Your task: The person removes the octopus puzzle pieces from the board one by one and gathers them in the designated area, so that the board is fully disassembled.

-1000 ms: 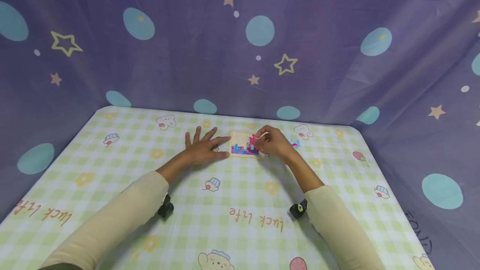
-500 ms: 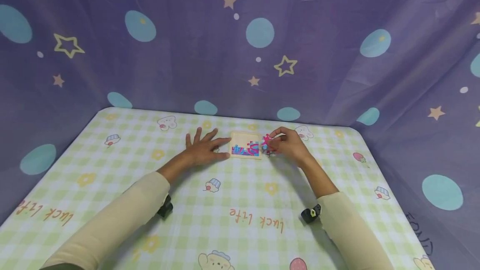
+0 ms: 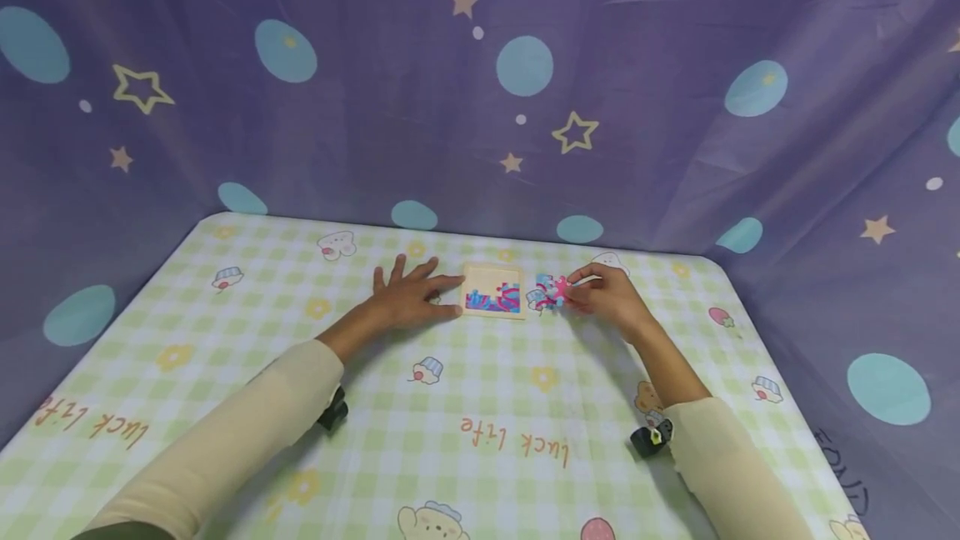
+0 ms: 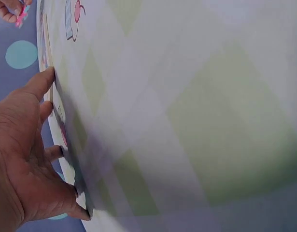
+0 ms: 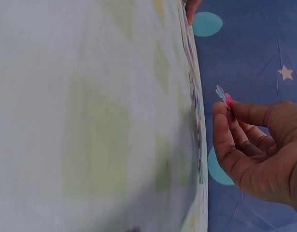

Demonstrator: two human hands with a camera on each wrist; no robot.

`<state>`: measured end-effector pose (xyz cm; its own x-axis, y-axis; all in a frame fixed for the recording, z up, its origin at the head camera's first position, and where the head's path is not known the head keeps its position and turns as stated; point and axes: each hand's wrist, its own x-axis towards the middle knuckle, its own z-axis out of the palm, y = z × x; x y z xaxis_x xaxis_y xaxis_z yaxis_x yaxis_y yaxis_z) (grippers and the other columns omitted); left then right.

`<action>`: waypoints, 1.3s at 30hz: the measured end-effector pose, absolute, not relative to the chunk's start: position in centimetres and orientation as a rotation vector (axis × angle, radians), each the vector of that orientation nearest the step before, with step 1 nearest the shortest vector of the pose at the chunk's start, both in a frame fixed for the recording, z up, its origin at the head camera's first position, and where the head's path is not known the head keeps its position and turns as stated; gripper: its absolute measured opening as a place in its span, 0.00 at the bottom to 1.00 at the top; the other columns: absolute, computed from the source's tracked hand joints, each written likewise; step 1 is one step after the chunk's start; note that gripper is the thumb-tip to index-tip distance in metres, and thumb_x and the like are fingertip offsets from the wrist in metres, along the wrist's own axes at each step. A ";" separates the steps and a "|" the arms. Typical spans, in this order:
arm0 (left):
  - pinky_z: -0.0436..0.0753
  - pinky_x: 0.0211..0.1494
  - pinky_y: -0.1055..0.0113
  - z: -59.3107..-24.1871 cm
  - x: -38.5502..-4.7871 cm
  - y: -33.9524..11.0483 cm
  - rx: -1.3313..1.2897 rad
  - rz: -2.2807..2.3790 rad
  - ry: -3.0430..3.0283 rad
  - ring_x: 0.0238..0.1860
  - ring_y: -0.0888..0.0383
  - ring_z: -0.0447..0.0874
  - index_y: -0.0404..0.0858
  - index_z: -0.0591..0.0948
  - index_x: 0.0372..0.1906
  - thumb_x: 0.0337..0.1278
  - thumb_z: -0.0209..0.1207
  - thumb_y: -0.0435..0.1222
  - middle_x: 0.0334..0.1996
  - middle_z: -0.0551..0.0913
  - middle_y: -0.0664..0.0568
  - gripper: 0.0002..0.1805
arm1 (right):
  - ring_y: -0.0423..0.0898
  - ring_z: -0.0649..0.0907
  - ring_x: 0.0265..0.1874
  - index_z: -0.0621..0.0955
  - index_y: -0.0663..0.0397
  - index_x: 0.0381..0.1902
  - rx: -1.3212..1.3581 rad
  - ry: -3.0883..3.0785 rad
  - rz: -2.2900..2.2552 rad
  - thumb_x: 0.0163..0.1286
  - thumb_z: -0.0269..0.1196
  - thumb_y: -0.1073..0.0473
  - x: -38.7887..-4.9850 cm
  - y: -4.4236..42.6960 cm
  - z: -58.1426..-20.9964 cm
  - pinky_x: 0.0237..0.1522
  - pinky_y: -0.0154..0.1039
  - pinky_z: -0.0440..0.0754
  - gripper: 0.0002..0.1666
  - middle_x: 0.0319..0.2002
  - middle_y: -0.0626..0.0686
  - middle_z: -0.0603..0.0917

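A small wooden tray [image 3: 493,317] holds joined pink, blue and purple puzzle pieces [image 3: 495,300] along its lower part and right side. My left hand [image 3: 408,300] lies with fingers spread, its thumb and index fingertip at the tray's left edge; the left wrist view shows the hand [image 4: 30,154] from the thumb side. To the right of the tray, my right hand [image 3: 611,294] pinches a pink puzzle piece [image 3: 561,288] between thumb and fingers. In the right wrist view that hand [image 5: 264,150] holds the piece [image 5: 225,98] above the table.
Loose puzzle pieces [image 3: 542,297] lie right of the tray, partly behind the held piece. A checkered cloth [image 3: 495,390] with printed pictures covers the table. Behind it hangs a purple curtain [image 3: 420,132] with stars and circles. A dark wrist device [image 3: 649,440] sits below the right sleeve.
My right hand has moved right, away from the tray, with the pink piece in its fingers. Loose pieces beside the tray have come into view. My left hand has stayed put.
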<state>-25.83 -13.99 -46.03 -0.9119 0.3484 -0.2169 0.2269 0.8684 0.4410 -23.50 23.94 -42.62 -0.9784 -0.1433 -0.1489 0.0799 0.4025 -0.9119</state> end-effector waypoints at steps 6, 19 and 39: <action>0.25 0.85 0.17 -44.8 -25.2 -13.7 0.437 0.594 2.739 0.93 0.26 0.22 0.74 0.68 0.86 0.70 0.58 0.77 0.96 0.46 0.53 0.43 | 0.42 0.95 0.37 0.82 0.71 0.61 -0.027 2.454 -1.571 0.81 0.70 0.64 -23.2 25.1 -42.9 0.43 0.37 0.94 0.18 0.45 0.60 0.96; 0.25 0.86 0.18 -44.8 -25.2 -13.7 0.433 0.574 2.734 0.92 0.26 0.21 0.70 0.67 0.88 0.73 0.59 0.73 0.96 0.45 0.51 0.43 | 0.40 0.89 0.35 0.86 0.66 0.56 -0.006 2.531 -1.388 0.79 0.72 0.60 -23.6 25.6 -43.8 0.36 0.34 0.88 0.16 0.43 0.58 0.96; 0.21 0.84 0.18 -45.8 -25.9 -13.8 0.440 0.624 2.719 0.92 0.27 0.17 0.71 0.67 0.88 0.73 0.60 0.72 0.96 0.43 0.53 0.42 | 0.39 0.86 0.30 0.86 0.69 0.58 -0.024 2.508 -1.360 0.81 0.71 0.61 -24.3 25.9 -43.8 0.32 0.34 0.87 0.17 0.34 0.51 0.93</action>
<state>-25.92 -13.82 -45.80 -0.9027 0.3613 -0.2337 0.2232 0.8575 0.4635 -24.28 25.86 -43.81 -0.9586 -0.1501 -0.2421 0.1211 0.5546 -0.8233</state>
